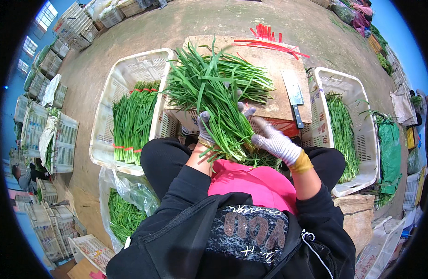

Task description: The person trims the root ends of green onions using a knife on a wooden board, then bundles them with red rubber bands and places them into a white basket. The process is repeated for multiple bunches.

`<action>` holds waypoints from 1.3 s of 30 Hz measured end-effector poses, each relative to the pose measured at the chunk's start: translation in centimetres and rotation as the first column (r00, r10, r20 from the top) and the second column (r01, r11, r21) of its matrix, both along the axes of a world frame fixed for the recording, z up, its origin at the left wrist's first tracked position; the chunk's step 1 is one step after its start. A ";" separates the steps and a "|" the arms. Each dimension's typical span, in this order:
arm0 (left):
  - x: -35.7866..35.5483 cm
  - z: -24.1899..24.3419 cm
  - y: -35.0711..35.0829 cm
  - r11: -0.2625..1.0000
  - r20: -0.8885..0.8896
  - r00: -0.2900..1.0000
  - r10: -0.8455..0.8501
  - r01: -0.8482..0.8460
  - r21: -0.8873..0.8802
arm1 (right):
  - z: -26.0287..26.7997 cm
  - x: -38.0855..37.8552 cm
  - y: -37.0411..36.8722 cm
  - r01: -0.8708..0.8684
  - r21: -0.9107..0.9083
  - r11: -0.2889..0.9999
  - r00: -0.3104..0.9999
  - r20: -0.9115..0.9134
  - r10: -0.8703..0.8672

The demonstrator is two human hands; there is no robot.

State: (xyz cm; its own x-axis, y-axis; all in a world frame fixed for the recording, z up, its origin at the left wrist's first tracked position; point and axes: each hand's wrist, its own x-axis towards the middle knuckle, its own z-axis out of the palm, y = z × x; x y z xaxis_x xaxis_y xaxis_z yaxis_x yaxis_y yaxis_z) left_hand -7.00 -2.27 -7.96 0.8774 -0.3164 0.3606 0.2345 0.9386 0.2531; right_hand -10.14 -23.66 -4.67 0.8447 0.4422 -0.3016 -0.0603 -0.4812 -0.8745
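Observation:
My gloved left hand (206, 127) holds a loose bunch of long green leafy stalks, likely garlic chives (222, 115), with fingers wrapped under it and their tips showing on its right side. The pale stalk ends point down toward my lap. My right hand (278, 144), in a striped glove with a yellow cuff, is apart from the bunch's right side, fingers spread and slightly blurred. More stalks (255, 76) lie on a wooden board (276, 66) behind the bunch. A cleaver (293, 94) with a dark handle rests at the board's right, and red strips (266, 45) lie at its far edge.
On the left, a white plastic crate (130, 59) holds green bundles tied with red bands. A clear plastic bag (109, 181) of greens sits below it. Another white crate (363, 104) with greens stands on the right, beside a green sack (389, 153). Stacked crates and people are farther away.

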 end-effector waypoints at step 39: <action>2.9 1.0 3.3 0.893 -0.045 0.952 0.303 -0.301 -0.335 | -2.9 -6.2 2.0 0.457 0.543 0.705 0.574 0.425 -0.700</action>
